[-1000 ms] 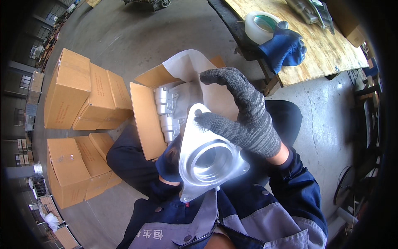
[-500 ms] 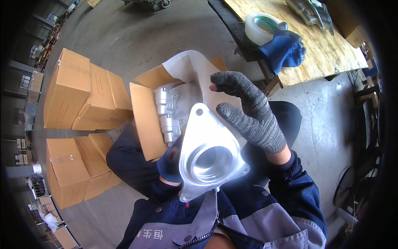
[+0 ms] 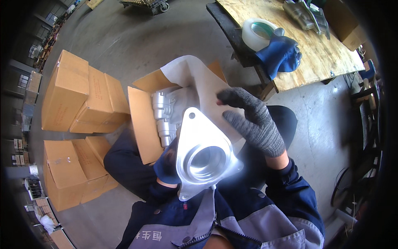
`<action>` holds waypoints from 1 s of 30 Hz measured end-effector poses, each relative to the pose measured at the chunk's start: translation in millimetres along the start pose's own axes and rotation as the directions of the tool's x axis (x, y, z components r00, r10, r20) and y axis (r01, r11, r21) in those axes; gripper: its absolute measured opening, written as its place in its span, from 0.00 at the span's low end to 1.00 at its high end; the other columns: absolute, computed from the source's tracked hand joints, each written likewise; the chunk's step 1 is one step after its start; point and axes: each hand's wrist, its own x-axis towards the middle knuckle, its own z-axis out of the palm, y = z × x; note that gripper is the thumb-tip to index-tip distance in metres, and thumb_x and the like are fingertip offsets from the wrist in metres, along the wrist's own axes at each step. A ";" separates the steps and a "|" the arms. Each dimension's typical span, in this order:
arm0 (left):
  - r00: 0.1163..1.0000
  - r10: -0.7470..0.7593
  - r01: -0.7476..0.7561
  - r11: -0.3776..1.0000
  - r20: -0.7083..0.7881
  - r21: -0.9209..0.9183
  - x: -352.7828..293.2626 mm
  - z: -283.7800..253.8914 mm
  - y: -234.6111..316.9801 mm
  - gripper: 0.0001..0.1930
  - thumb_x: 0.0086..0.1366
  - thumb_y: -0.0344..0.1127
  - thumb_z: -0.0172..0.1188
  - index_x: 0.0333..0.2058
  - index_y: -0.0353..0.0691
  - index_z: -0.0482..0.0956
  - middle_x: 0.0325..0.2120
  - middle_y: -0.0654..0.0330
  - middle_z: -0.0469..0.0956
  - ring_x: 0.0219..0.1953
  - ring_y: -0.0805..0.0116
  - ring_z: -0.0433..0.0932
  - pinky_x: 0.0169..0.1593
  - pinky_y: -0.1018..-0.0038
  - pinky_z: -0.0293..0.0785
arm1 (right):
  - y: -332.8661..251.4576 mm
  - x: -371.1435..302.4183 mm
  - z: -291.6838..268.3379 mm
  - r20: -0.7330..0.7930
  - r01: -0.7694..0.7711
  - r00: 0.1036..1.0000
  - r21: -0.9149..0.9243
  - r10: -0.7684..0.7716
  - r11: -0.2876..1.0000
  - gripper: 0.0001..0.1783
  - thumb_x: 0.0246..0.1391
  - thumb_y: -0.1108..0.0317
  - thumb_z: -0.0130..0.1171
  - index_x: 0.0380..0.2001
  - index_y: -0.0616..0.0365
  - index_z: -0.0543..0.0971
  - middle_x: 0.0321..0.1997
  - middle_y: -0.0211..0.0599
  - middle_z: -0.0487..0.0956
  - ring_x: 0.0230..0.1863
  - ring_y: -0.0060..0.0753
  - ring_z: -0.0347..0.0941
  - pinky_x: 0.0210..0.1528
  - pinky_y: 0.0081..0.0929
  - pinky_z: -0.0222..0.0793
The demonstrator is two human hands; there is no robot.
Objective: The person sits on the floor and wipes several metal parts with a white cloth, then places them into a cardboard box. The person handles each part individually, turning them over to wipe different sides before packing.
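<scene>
A shiny silver metal casting [image 3: 197,133] with a three-cornered flange and a round bore is held up close in front of my chest. My left hand [image 3: 165,167], in a dark blue glove, grips it from behind; its fingers are mostly hidden by the part. To the right of the casting, apart from it, my right hand [image 3: 255,120] in a grey knit glove is open, thumb and fingers spread with nothing between them. Beyond the casting stands an open cardboard box [image 3: 146,128], lined with white sheet [image 3: 182,66] and holding silver castings [image 3: 166,132].
Closed cardboard boxes [image 3: 68,93] stand in two groups on the floor at left. On the wooden table [image 3: 319,62] at upper right lie a roll of clear tape [image 3: 250,37], a blue glove [image 3: 282,54] and another metal part [image 3: 300,16]. A wheeled cart [image 3: 151,5] is at the far edge.
My right hand has drifted slightly away from the casting and its fingers have shifted. The casting sits a little further left in the picture, while the whole view has moved slightly.
</scene>
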 end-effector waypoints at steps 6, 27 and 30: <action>0.903 0.362 -0.429 0.746 0.231 0.508 43.2 23.1 67.1 0.24 0.69 0.35 0.58 0.60 0.34 0.67 0.54 0.53 0.75 0.53 0.60 0.76 0.58 0.72 0.73 | 14.6 -38.4 -5.4 0.083 -0.269 0.962 0.154 0.259 0.951 0.14 0.65 0.61 0.57 0.41 0.63 0.81 0.40 0.40 0.81 0.42 0.33 0.78 0.50 0.28 0.74; 0.937 0.318 -0.319 0.618 0.143 0.719 65.3 53.9 111.9 0.21 0.64 0.34 0.64 0.54 0.38 0.72 0.45 0.54 0.79 0.45 0.61 0.80 0.51 0.70 0.78 | 30.1 -33.7 -12.8 0.167 -0.313 0.943 0.154 0.288 0.937 0.24 0.62 0.61 0.62 0.56 0.60 0.71 0.40 0.37 0.79 0.40 0.26 0.77 0.45 0.27 0.76; 0.954 0.251 -0.282 0.586 0.161 0.760 71.8 86.7 142.6 0.20 0.64 0.34 0.64 0.53 0.38 0.73 0.44 0.55 0.79 0.44 0.61 0.80 0.50 0.70 0.78 | 11.7 -36.5 -6.1 0.252 -0.304 0.917 -0.056 0.308 0.951 0.30 0.58 0.58 0.66 0.58 0.63 0.70 0.50 0.42 0.77 0.55 0.35 0.71 0.58 0.32 0.68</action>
